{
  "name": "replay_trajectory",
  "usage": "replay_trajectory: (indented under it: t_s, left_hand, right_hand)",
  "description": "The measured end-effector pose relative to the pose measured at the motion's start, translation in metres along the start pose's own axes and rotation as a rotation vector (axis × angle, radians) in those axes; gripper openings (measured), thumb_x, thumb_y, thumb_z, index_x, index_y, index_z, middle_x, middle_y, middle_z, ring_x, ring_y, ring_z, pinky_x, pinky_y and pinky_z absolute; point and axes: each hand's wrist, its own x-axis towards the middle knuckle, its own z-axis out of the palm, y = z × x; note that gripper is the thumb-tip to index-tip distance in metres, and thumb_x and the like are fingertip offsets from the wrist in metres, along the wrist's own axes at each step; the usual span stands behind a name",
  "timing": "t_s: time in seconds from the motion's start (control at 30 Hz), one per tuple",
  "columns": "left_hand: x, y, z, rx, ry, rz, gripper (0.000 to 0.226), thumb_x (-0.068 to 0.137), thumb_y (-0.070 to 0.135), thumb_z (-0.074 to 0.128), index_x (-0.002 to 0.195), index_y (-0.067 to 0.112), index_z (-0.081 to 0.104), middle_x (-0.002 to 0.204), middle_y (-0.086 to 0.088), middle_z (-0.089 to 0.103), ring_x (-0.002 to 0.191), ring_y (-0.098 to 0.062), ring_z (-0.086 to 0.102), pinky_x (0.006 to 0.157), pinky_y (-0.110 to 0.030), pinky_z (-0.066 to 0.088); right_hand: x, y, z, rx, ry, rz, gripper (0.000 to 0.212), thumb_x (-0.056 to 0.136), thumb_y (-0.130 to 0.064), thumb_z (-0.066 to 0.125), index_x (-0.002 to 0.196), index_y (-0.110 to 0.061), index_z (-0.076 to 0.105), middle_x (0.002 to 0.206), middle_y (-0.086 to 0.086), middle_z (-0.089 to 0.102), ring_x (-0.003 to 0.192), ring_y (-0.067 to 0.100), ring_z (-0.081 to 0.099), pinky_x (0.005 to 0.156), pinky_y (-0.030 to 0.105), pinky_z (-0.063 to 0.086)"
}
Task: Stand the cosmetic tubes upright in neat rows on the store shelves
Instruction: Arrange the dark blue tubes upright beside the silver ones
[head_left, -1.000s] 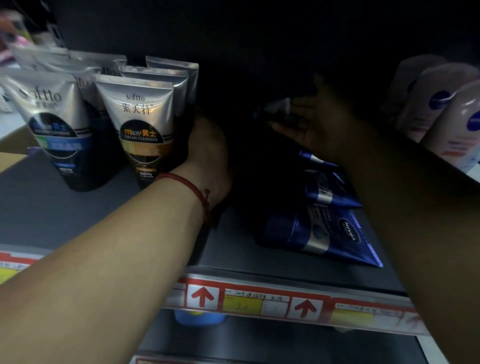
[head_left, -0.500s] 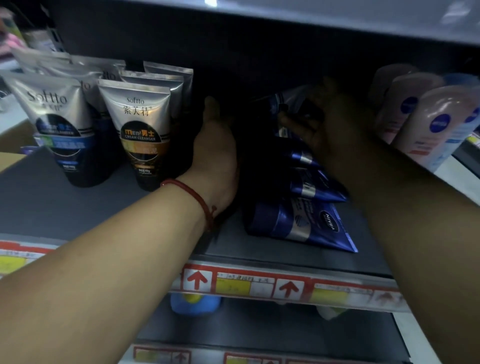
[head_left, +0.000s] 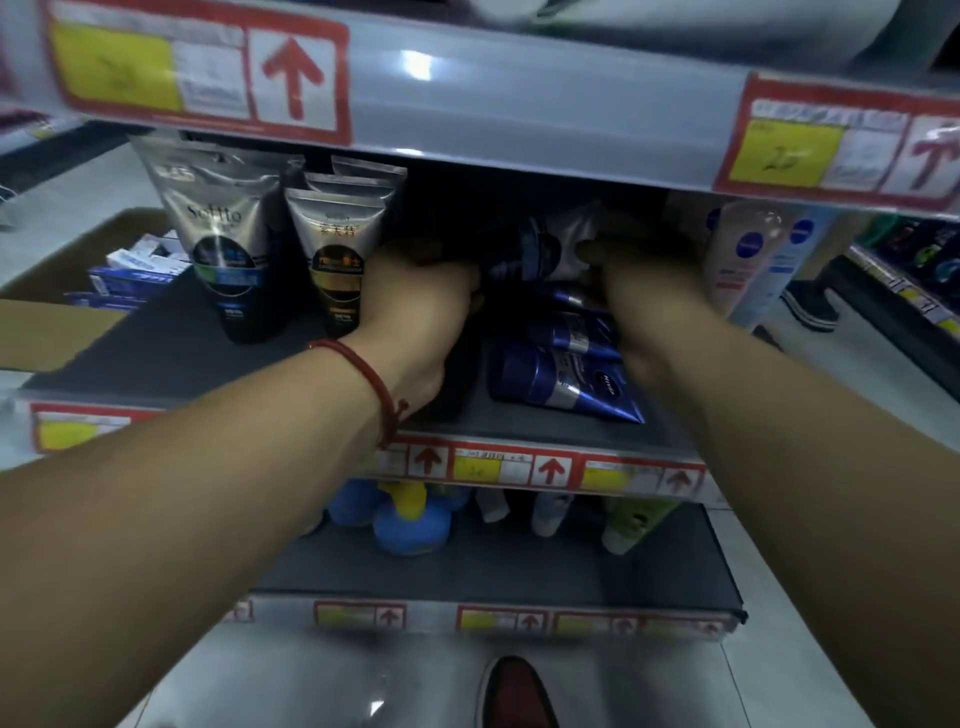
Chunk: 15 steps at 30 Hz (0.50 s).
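On the middle shelf (head_left: 171, 338), a blue and silver tube (head_left: 543, 254) stands raised at the back, in shadow. My right hand (head_left: 641, 283) grips its right side, thumb on its silver part. My left hand (head_left: 415, 299), a red cord on the wrist, closes on its left side; its fingertips are hidden in the dark. Below the hands, several blue tubes (head_left: 563, 382) lie flat in a row running front to back. To the left, silver tubes (head_left: 337, 244) stand upright in rows, a larger one (head_left: 223, 234) beside them.
Pale pink bottles (head_left: 748, 260) stand just right of my right hand. The upper shelf's edge (head_left: 519, 104) with price tags hangs close above. The lower shelf holds blue and yellow items (head_left: 410, 519) and tubes. A cardboard box (head_left: 67, 291) of packages sits at far left. A shoe (head_left: 517, 693) is below.
Both hands have drawn together around a blue tube at the back of the shelf; earlier they were spread open and apart. The view has pulled back, showing the upper and lower shelves.
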Motion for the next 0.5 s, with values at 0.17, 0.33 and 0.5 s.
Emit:
replay_trajectory:
  t_s: [0.17,0.33,0.5]
  left_hand:
    - [-0.020,0.006,-0.036,0.114,-0.122,-0.084,0.038,0.084,-0.007,0.071,0.117,0.008,0.063,0.114,-0.013,0.069,0.103,-0.031,0.069,0.085,-0.039,0.061]
    - [-0.039,0.010,-0.084,0.236,-0.175,-0.178,0.059,0.081,-0.003,0.078,0.134,0.006,0.054,0.116,-0.018,0.067,0.097,-0.028,0.072,0.074,-0.030,0.063]
    - [-0.043,0.023,-0.132,0.301,-0.169,-0.173,0.055,0.077,0.003,0.084,0.126,0.007,0.059,0.106,-0.018,0.071,0.077,-0.022,0.076,0.066,-0.026,0.060]
  right_hand:
    - [-0.039,-0.003,0.001,-0.033,0.038,0.000,0.029,0.081,-0.003,0.064,0.104,-0.019,0.074,0.100,0.004,0.074,0.090,0.021,0.067,0.080,0.033,0.055]
    - [-0.070,-0.006,0.017,-0.040,-0.053,-0.028,0.032,0.081,-0.001,0.063,0.099,-0.024,0.076,0.100,0.004,0.075,0.095,0.025,0.071,0.087,0.044,0.059]
    - [-0.102,-0.018,0.056,-0.088,-0.170,-0.127,0.036,0.086,0.003,0.059,0.102,-0.027,0.073,0.104,-0.004,0.073,0.100,0.015,0.069,0.093,0.036,0.056]
